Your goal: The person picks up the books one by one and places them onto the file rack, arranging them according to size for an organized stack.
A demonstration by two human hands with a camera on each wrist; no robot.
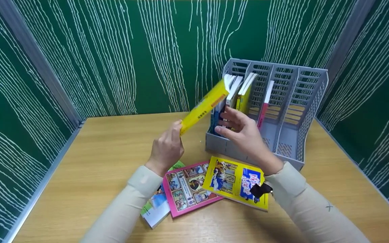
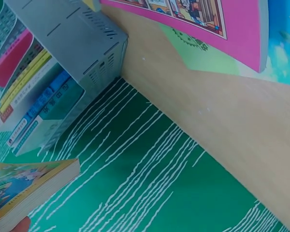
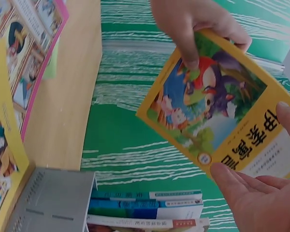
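Observation:
My left hand (image 1: 167, 146) grips one end of a yellow storybook (image 1: 204, 107), raised and tilted beside the left side of a grey file rack (image 1: 287, 135). In the right wrist view, the storybook's illustrated cover (image 3: 203, 104) is visible, with the left thumb on it. My right hand (image 1: 243, 130) has its fingers spread in front of the rack's left part. Its fingers overlap the cover in the right wrist view; whether they touch it, I cannot tell. Upright in the rack are blue-spined books (image 2: 50, 99), a white-spined book (image 1: 234, 91), yellow books (image 1: 245, 94) and a pink-spined book (image 1: 264, 106).
On the wooden table (image 1: 100, 162), before the rack, lie a yellow comic book (image 1: 230, 179), a pink comic book (image 1: 187, 189) partly beneath it, and a green-and-blue book (image 1: 155, 207) under the pink one. Green walls with white lines (image 1: 177, 50) surround the table.

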